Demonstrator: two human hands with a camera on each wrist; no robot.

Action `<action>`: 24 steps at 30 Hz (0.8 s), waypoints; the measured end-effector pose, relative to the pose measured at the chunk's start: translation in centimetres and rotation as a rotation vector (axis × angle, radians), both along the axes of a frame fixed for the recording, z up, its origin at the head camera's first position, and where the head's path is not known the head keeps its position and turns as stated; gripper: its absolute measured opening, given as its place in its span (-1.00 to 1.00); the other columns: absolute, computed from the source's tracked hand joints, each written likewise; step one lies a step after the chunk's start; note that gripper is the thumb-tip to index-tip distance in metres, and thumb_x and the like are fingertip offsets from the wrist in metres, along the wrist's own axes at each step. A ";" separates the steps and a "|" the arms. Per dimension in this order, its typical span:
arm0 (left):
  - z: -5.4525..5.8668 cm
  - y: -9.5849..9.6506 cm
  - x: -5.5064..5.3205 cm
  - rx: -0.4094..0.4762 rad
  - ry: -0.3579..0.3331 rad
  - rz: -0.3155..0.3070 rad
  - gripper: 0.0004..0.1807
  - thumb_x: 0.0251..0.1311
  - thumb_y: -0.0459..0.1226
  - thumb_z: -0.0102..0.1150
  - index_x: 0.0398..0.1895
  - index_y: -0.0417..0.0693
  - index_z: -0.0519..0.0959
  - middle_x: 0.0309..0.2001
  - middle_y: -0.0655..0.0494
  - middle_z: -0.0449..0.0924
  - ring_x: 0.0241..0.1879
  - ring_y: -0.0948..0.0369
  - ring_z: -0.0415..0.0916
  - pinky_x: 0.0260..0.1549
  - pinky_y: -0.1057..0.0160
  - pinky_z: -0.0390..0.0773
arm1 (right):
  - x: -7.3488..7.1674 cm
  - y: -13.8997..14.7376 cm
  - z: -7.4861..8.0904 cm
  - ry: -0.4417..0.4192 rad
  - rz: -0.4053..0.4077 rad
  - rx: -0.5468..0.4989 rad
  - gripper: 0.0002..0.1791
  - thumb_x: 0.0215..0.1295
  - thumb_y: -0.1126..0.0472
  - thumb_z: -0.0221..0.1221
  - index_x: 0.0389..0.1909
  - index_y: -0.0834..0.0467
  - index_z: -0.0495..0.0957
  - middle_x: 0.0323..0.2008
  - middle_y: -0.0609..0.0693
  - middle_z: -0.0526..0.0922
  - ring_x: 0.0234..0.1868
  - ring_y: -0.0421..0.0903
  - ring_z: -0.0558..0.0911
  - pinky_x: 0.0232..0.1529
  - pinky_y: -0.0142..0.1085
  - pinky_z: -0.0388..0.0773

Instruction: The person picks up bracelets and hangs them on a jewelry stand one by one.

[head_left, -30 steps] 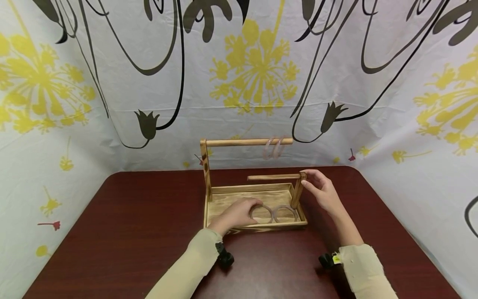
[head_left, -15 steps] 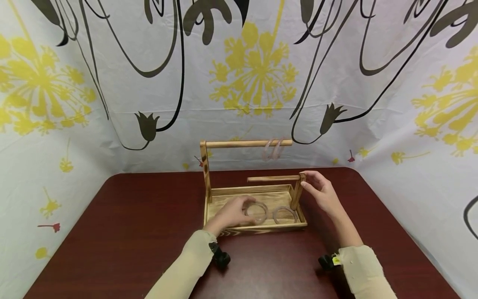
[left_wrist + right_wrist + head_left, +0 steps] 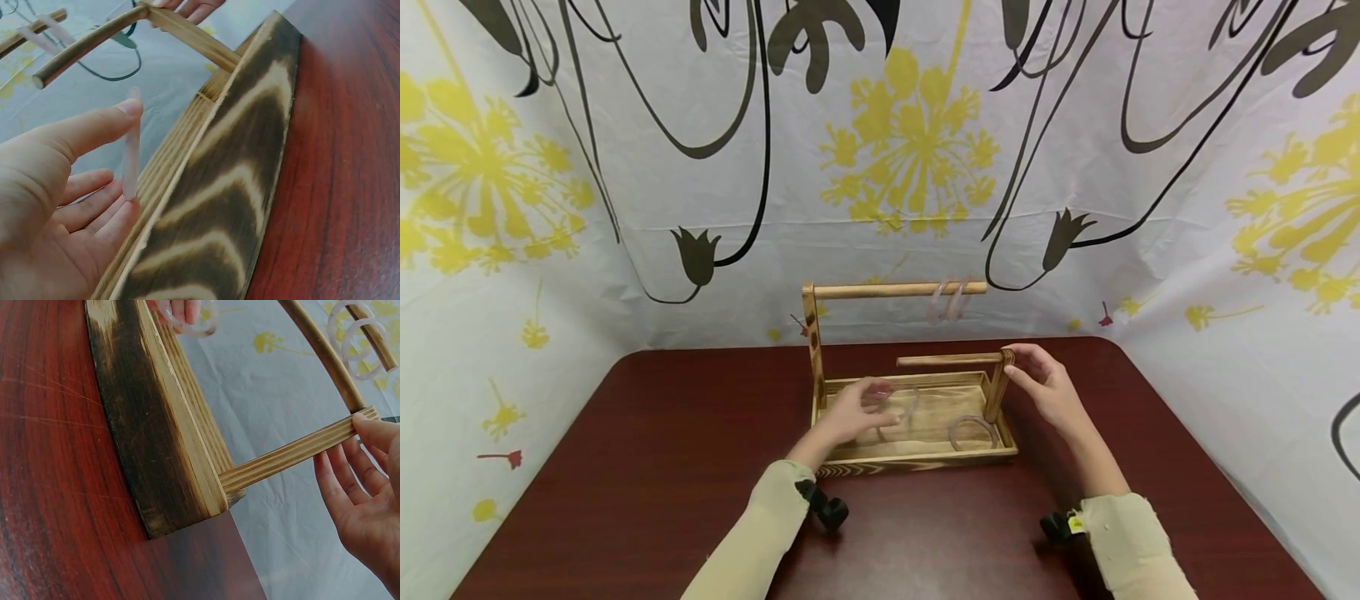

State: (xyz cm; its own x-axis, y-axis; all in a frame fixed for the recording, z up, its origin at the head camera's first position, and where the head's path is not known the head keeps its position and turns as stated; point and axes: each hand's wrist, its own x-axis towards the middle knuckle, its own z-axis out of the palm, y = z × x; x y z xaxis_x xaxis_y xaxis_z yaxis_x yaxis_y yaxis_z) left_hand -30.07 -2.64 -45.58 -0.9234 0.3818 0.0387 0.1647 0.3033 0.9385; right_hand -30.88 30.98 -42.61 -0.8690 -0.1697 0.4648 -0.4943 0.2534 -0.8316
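My left hand (image 3: 847,417) pinches a pale translucent bangle (image 3: 131,153) between thumb and fingertips, above the tray of a wooden bracelet stand (image 3: 917,458). In the head view this bangle is faint and blurred. A second bangle (image 3: 953,433) lies in the tray's right part. On the stand's right side, my right hand (image 3: 1051,387) grips the top of the short post (image 3: 294,450), where the lower bar (image 3: 951,360) joins it. Two more pinkish bangles (image 3: 365,347) hang near the free end of the upper bar (image 3: 880,290).
The stand rests on a dark red-brown table (image 3: 700,433) near its back edge. A tall post (image 3: 813,342) rises at the tray's left end. Behind the table hangs a white sheet (image 3: 737,208) with yellow and dark plant prints.
My left hand has lifted the bangle off the tray's front and carried it left and up. The right hand stays on the short post.
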 end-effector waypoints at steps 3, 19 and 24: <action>0.1 -0.4 0.0 0.044 -0.001 0.008 -0.28 0.14 -0.28 0.44 0.35 -0.28 0.37 0.28 -0.24 0.48 0.28 -0.16 0.45 0.29 -0.02 0.48 | 0.0 0.0 0.0 0.002 0.003 -0.004 -0.67 0.40 0.42 0.12 0.11 0.49 0.42 -0.09 -0.40 0.61 -0.03 -0.47 0.57 -0.03 -0.65 0.51; 0.0 -1.2 0.0 0.134 0.039 0.053 -0.24 0.18 -0.29 0.38 0.41 -0.27 0.27 0.34 -0.25 0.39 0.32 -0.17 0.41 0.33 -0.05 0.43 | -0.1 0.0 0.0 0.007 0.005 -0.006 -0.68 0.40 0.44 0.12 0.11 0.50 0.42 -0.10 -0.43 0.61 -0.03 -0.49 0.57 -0.03 -0.65 0.51; 0.3 -1.1 -0.1 0.192 0.028 0.045 -0.27 0.21 -0.40 0.31 0.44 -0.18 0.25 0.35 -0.31 0.33 0.33 -0.22 0.37 0.36 -0.13 0.37 | 0.0 0.0 0.0 0.008 0.006 -0.001 -0.67 0.40 0.44 0.12 0.11 0.50 0.42 -0.09 -0.43 0.60 -0.03 -0.48 0.57 -0.03 -0.65 0.51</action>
State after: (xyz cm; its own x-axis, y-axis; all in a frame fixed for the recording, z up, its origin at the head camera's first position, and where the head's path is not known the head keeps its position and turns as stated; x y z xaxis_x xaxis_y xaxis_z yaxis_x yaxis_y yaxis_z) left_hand -30.15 -3.72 -45.27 -0.9370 0.3232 0.1326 0.1818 0.1271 0.9751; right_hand -30.86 30.94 -42.58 -0.8643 -0.1746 0.4716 -0.5022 0.2492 -0.8281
